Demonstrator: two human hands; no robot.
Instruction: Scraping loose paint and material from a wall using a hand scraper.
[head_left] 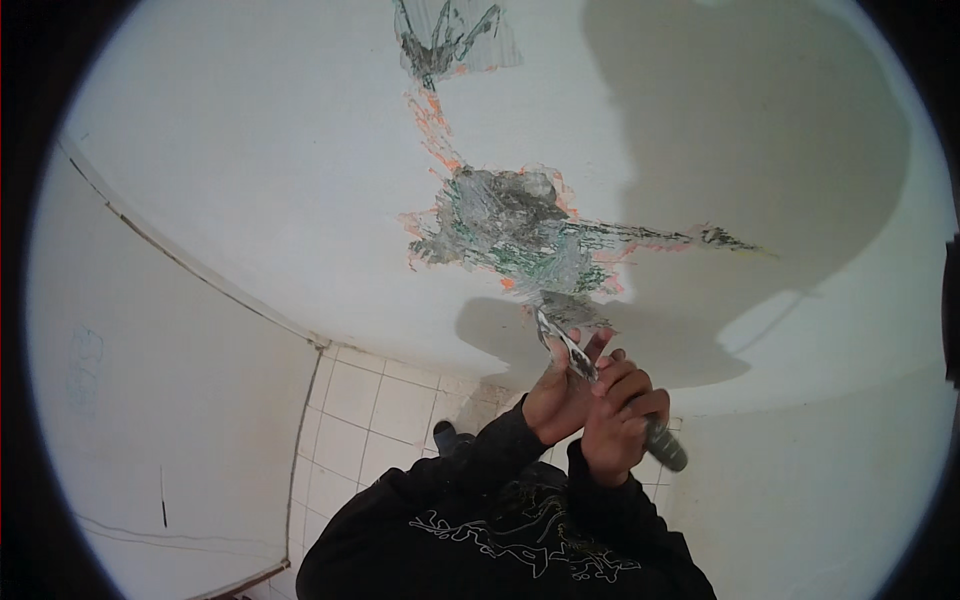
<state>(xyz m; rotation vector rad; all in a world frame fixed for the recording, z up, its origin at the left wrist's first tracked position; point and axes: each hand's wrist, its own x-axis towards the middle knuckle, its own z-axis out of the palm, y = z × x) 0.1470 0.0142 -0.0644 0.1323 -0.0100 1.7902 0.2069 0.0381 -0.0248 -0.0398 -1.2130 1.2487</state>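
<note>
A scraper with a pale metal blade smeared with grey paste (568, 345) slants up and left in front of the wall. My right hand (618, 415) is wrapped round its thick dark handle (667, 448), whose end sticks out past the little-finger side. Close against it, my left hand (556, 400) has its thumb and fingers on either side of the blade. Part of the grip is hidden. Just beyond the blade tip, the white wall carries a rough grey patch (505, 205) with green and orange marks around it.
A dark streak (690, 238) runs right from the patch, and another grey patch (460, 40) lies higher up. My shadow (760, 130) covers the wall's right side. Below are white floor tiles (385, 410); a pale panel with a dark edge (180, 380) stands left.
</note>
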